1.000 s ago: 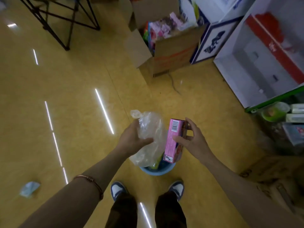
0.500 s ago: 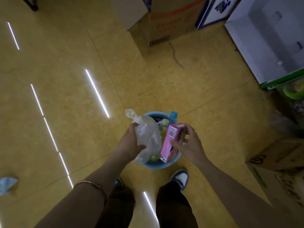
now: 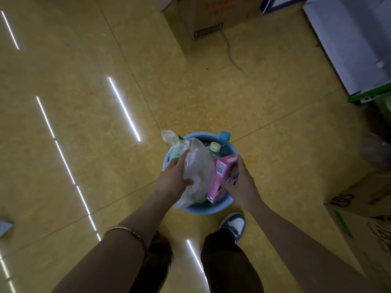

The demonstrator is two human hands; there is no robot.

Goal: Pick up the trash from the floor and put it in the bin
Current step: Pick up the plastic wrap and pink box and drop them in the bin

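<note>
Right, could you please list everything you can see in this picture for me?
round light-blue plastic bin: one, blue, on the yellow floor
clear crumpled plastic bag: one, clear, over the bin
pink cardboard carton: one, pink, lower end inside the bin
capped plastic bottles: two, blue cap and cream cap, in the bin
pale blue scrap: one, blue, floor, far left edge
brown cardboard boxes: two, brown, top edge and right edge
white board: one, white, upper right
left hand: one, grips the bag
right hand: one, holds the carton

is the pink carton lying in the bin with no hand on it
No, the right hand grips the pink carton at the mouth of the blue bin.
</note>
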